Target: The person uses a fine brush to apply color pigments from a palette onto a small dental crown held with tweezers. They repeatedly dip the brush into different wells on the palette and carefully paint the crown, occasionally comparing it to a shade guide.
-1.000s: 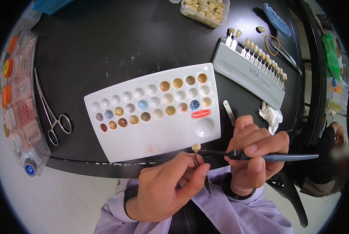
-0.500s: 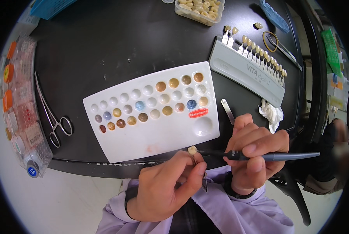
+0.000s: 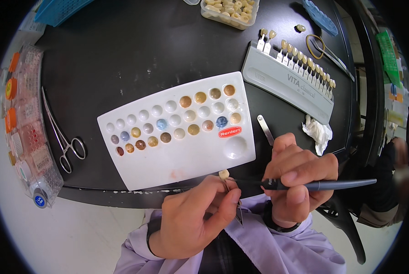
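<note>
My left hand (image 3: 193, 219) is closed on a thin metal holder that looks like tweezers (image 3: 240, 216). A small cream tooth crown (image 3: 223, 174) sits at its tip, just above my fingers. In my right hand (image 3: 302, 176) is a slim dark brush (image 3: 343, 184), gripped like a pen. Its thin end points left to just beside the crown; whether it touches cannot be made out. Right beyond both hands lies a white palette (image 3: 154, 173), with rows of wells holding brown, yellow, blue, pink and white pastes.
A grey shade guide (image 3: 277, 77) with tooth tabs stands at the back right, near crumpled tissue (image 3: 317, 134) and a flat metal strip (image 3: 265, 129). Locking forceps (image 3: 65, 145) lie left, beside clear boxes (image 3: 35, 137). A tub of crowns (image 3: 229, 16) is at the back.
The brush tip has drawn slightly down from the crown's side toward the fingers below it. Both hands otherwise stay nearly in place; the view has shifted a little.
</note>
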Motion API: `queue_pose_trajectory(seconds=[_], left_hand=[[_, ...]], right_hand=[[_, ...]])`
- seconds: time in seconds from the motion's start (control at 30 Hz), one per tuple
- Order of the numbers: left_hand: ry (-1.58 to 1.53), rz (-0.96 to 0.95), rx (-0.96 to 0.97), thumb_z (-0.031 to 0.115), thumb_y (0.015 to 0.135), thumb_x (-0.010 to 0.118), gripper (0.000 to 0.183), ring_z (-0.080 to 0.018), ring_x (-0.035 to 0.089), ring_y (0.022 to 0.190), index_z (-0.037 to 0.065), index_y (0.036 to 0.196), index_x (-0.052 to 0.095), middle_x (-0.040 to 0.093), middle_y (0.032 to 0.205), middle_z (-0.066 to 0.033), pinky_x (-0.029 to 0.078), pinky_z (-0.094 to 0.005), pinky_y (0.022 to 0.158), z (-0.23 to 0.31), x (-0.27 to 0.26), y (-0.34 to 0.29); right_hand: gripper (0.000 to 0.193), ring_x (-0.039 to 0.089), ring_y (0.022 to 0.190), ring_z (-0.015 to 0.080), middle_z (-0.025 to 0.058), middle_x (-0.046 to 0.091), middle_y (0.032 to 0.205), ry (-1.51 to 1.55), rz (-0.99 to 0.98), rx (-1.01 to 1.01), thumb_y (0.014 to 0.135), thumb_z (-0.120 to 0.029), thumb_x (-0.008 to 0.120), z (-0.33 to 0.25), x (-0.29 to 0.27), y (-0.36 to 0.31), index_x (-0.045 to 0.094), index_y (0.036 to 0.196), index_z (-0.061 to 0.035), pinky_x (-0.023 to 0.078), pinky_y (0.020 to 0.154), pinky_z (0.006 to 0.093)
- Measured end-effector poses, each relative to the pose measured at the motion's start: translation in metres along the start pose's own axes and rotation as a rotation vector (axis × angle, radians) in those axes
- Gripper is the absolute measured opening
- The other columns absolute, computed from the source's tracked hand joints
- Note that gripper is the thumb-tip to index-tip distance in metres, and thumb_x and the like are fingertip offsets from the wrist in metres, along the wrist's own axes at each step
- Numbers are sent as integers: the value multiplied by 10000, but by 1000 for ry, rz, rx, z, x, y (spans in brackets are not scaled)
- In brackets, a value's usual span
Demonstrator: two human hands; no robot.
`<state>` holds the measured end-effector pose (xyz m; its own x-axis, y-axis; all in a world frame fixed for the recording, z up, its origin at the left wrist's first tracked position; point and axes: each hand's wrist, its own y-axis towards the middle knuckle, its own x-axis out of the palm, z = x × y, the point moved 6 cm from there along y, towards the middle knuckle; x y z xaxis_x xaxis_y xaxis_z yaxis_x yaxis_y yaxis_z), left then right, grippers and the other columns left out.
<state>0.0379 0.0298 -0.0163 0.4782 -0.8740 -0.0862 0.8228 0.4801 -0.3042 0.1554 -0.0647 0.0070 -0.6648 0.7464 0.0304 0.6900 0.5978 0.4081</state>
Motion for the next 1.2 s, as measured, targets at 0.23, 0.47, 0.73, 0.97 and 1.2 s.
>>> queue_pose_trajectory(seconds=[0.23, 0.47, 0.73, 0.97, 1.2], left_hand=[[4, -11, -2, 26, 793, 623, 123, -79, 583, 484, -18, 738, 522, 603, 644, -56, 456, -187, 456, 1, 0, 0], [11, -32, 20, 15, 806, 597, 106, -77, 585, 501, -25, 757, 512, 610, 677, -53, 462, -184, 477, 2, 1, 1], [-55, -140, -38, 58, 878, 498, 146, -88, 592, 557, -52, 783, 490, 615, 763, -101, 472, -188, 493, 1, 3, 3], [-137, -162, -82, 105, 916, 450, 245, -111, 585, 561, -65, 742, 468, 613, 755, -162, 471, -191, 494, 6, 3, 4], [-160, -89, -88, 78, 842, 586, 134, -83, 598, 559, -45, 819, 538, 613, 732, -66, 486, -189, 481, 3, 1, 2]], right_hand=[[178, 522, 520, 163, 87, 570, 620, 74, 58, -23, 725, -76, 601, 0, -2, -3, 511, 850, 13, 347, 586, 323], [185, 537, 533, 172, 90, 585, 642, 77, 52, -7, 732, -92, 614, 0, -2, -3, 519, 855, 9, 355, 591, 324], [283, 518, 524, 158, 73, 529, 627, 224, 385, 154, 837, -214, 577, 8, -15, -3, 480, 943, 30, 420, 606, 314], [204, 547, 626, 111, 119, 587, 767, 60, 321, 289, 850, -50, 553, 7, -18, 16, 517, 1001, 83, 441, 587, 199], [180, 535, 536, 105, 82, 559, 672, -19, 255, 67, 865, -87, 533, -5, -14, 18, 474, 945, 63, 418, 548, 246]])
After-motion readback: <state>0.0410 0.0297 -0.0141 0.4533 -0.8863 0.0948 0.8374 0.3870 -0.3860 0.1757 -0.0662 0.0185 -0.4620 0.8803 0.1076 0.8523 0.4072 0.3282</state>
